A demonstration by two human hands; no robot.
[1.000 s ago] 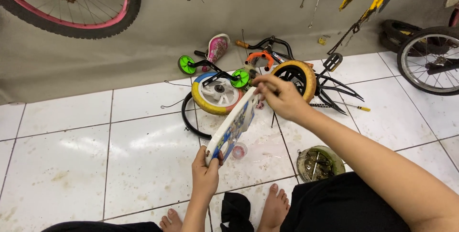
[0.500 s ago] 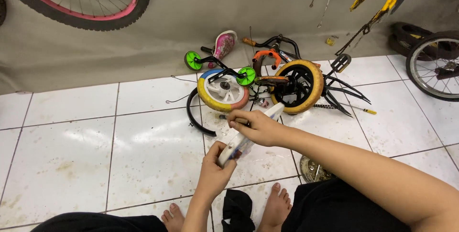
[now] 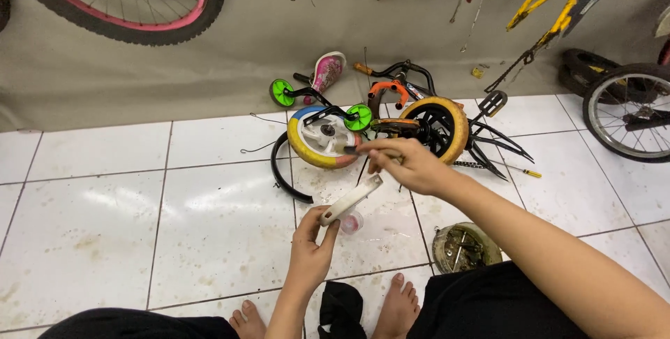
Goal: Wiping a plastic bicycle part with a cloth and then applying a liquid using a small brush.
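Head view looks down on a flat, pale plastic panel [image 3: 351,199], long and narrow with a smooth off-white face, held tilted above the floor [image 3: 139,213] near the middle of the scene. The left hand [image 3: 310,245] is closed around its near end, fingers wrapped over the edge. The right hand [image 3: 405,164] hovers at the panel's far end with fingers pinched together on something small and dark; what it is cannot be made out. Just under the panel, a small clear round cup [image 3: 351,224] with a pinkish tint sits on the floor.

Farther off lies a dismantled child's bicycle: a small wheel [image 3: 321,138] with a yellow, blue and pink rubber tyre and a white plastic hub, a second wheel [image 3: 441,124] with a yellow tyre, two bright green training wheels [image 3: 281,92] on black metal arms, an orange and black frame [image 3: 391,91], and a loose black curved strip [image 3: 279,171]. A pink and white saddle [image 3: 326,70] leans at the far wall. To the right, near the person's knee, a round metal tin [image 3: 464,247] holds small greasy metal parts. A thin screwdriver [image 3: 520,169] with a yellow handle lies right of the yellow wheel.

The floor is glossy white tile with dark grout lines and brown smudges. Two bare feet [image 3: 399,304] rest at the near edge.
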